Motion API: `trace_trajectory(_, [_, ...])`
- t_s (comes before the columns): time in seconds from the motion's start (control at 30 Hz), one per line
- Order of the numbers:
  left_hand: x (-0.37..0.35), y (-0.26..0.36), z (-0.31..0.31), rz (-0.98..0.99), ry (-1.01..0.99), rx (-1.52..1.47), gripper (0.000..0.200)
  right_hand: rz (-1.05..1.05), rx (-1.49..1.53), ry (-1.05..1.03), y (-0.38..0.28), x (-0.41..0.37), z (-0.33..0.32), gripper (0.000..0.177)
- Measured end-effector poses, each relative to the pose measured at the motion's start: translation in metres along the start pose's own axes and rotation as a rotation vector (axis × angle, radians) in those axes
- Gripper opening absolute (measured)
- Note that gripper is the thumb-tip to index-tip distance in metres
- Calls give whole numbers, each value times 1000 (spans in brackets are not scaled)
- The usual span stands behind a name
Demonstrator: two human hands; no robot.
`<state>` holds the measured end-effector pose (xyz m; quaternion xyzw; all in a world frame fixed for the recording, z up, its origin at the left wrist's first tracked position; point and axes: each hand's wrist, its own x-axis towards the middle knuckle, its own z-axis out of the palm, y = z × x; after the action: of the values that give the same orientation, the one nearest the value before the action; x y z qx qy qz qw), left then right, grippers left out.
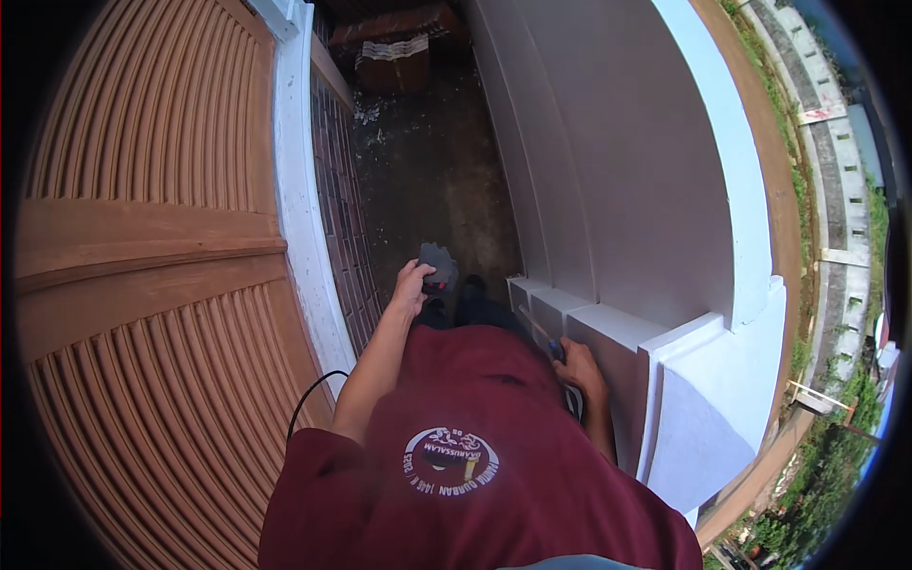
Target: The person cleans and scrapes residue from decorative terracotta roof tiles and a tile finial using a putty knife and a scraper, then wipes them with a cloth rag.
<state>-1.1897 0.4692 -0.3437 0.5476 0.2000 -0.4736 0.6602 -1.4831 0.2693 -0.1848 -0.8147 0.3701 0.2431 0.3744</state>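
Note:
My left hand (411,287) is closed on a flat dark grey piece with a jagged edge (438,265), held out above the floor in front of my legs. A small red patch shows just below the piece; I cannot make out what it is. My right hand (581,369) is closed round the blue handle of a thin tool (555,349), whose narrow shaft points forward along the white ledge. It looks like a screwdriver, though its tip is too small to tell. The two hands are apart, one on each side of my maroon shirt (456,380).
A brown louvred shutter (152,247) and its white frame (296,171) stand on the left. On the right rise a grey wall (627,142) and a white ledge (613,326). A brown box (394,71) sits at the far end of the stained floor (437,171). White debris (366,114) lies near it.

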Motion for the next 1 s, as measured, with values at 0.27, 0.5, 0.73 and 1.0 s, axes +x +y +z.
trace_trajectory(0.27, [16,-32,-27,-57,66,28,48,62,-7,-74,15,-23,40,27])
trace_trajectory(0.5, [14,-79,-52,-137,72,78,36,101,98,15,48,-70,92,27])
trace_trajectory(0.73, [1,-117,-58,-249,28,238,31,402,295,24,83,-154,146,32])
trace_trajectory(1.0, [-23,-118,-43,-125,28,460,48,670,331,-115,97,-205,193,42])
